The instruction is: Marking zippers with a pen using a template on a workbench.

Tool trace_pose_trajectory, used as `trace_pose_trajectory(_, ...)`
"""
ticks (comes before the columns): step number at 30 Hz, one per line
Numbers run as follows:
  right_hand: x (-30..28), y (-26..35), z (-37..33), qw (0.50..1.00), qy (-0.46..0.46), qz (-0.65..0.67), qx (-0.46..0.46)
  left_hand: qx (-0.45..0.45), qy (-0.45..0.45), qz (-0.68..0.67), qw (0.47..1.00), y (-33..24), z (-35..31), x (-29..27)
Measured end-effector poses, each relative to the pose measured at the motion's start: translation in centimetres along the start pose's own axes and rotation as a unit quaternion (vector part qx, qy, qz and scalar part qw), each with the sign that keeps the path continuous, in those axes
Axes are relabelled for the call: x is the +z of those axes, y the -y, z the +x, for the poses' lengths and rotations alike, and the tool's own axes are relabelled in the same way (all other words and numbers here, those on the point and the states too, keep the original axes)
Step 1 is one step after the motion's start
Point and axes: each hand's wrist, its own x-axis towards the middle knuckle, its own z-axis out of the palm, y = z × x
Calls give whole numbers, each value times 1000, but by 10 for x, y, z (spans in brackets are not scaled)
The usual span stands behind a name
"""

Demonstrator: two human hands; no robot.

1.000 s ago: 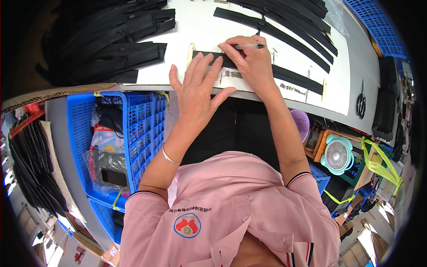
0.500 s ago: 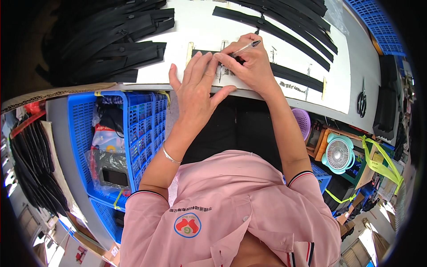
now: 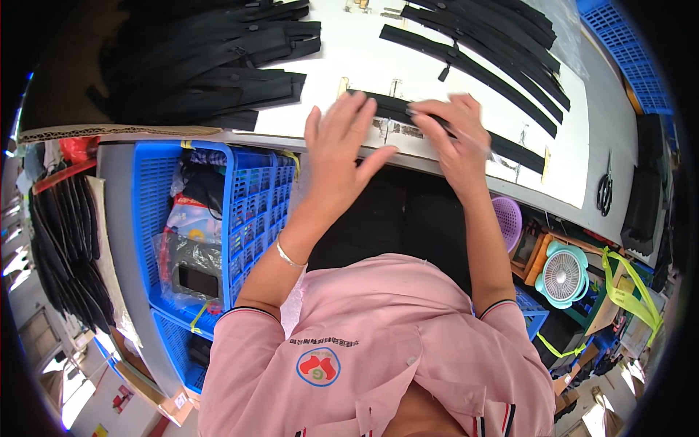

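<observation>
A black zipper strip (image 3: 515,151) lies along the front of a marked white board (image 3: 571,175). My left hand (image 3: 336,149) has its fingers stretched out and thumb spread, the fingertips by the strip's left end. Over the middle of the strip is my right hand (image 3: 457,138), smeared by motion, its fingers closed round a clear pen (image 3: 490,154). The blurred pen is partly hidden by the fingers. Just beyond lies another black zipper strip (image 3: 502,86) with its puller hanging toward me.
Black zipper strips pile up at the far left (image 3: 211,69), and several more lie at the far right (image 3: 495,36). Black scissors (image 3: 605,191) rest on the table's right side. Below the edge stand a blue basket (image 3: 231,211), a purple basket (image 3: 507,218) and a turquoise fan (image 3: 562,275).
My right hand with the pen has moved right along the strip, away from my left hand. The whole view has shifted slightly, so the table sits further right.
</observation>
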Motion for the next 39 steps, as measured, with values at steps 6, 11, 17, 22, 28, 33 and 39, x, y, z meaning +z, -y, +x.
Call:
trace_pose_trajectory(6, -38, -4, -69, 962, -111, -246, 34, -30, -120, 131, 984, 66, 7, -44)
trace_pose_trajectory(11, -59, -42, -61, 945, -19, -316, 87, -65, -125, 168, 976, 110, 25, -61)
trace_pose_trajectory(17, -80, -73, -34, 960, -46, -233, 147, -43, -136, 117, 983, 76, 46, -48)
trace_pose_trajectory(22, -68, -41, -57, 961, -135, -213, 110, 63, 16, 1, 998, -2, 66, -6)
trace_pose_trajectory(28, -58, -7, -95, 968, -51, -243, 42, 84, 97, -145, 981, -80, 73, 66)
trace_pose_trajectory(33, -79, -25, -118, 946, -24, -304, 108, 153, 72, -159, 973, -104, 67, 93)
trace_pose_trajectory(39, -117, -50, -142, 928, -112, -329, 135, 223, 91, -46, 969, -118, 55, 98)
